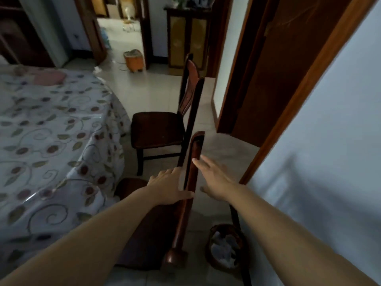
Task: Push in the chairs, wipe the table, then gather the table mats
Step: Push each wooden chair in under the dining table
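Desk (pixel 51 124) with the flowery cloth sits on our left. Our left hand (pixel 169 187) holds the near chair (pixel 192 178) by its top rail, which runs away from us. Right hand (pixel 216 180) is just beside it, fingers (pixel 201 163) spread, holding nothing. So we shove leftward.

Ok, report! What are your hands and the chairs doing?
Left hand gripping near chair's backrest. Right hand open beside it. Far chair not pushed in.
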Motion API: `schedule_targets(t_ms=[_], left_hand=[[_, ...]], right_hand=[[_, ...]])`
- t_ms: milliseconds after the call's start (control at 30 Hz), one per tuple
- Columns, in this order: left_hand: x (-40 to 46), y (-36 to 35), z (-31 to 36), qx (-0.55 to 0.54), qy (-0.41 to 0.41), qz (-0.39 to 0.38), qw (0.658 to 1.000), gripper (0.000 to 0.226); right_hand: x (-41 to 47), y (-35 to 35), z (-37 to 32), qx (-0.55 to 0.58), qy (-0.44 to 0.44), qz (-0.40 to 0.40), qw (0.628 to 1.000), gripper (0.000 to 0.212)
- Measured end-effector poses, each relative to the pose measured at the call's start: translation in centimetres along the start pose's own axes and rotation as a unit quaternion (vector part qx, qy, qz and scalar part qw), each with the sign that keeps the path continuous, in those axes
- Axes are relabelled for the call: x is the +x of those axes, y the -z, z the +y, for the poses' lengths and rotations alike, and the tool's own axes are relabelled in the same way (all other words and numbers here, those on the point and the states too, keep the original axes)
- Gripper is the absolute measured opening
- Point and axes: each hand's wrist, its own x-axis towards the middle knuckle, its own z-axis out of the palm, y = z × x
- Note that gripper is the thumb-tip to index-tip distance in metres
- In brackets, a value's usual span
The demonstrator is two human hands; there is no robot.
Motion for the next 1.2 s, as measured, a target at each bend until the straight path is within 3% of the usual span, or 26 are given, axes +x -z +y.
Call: schedule_targets(t_ms=[133,300,500,767,967,1200], left_hand=[[-1.0,-2.9,1.9,-0.063,0.075,-0.026,0.995,0.098],[-2.3,-5.2,4.7,-0.070,0.184,0.019,0.980,0.062],[-2.7,-4.8,4.7,-0.063,0.195,0.048,0.978,0.046],[-4.1,0.6,-2.0,-0.071,0.246,0.079,0.964,0.037],[-4.8,4.7,-8.4,-0.077,0.321,0.144,0.933,0.035],[-5.4,7.8,-15.6,-0.086,0.404,0.199,0.889,0.033]], right_hand=[[0.7,-0.9,1.7,-0.035,0.112,-0.006,0.993,0.078],[1.8,-2.6,3.5,-0.076,0.183,0.001,0.980,0.085],[4.0,-3.0,2.4,-0.079,0.230,0.001,0.970,0.083],[9.1,0.1,-5.0,-0.090,0.316,0.040,0.944,0.067],[13.7,1.6,-12.6,-0.103,0.372,0.102,0.917,0.055],[18.9,3.7,-20.3,-0.148,0.436,0.116,0.880,0.044]])
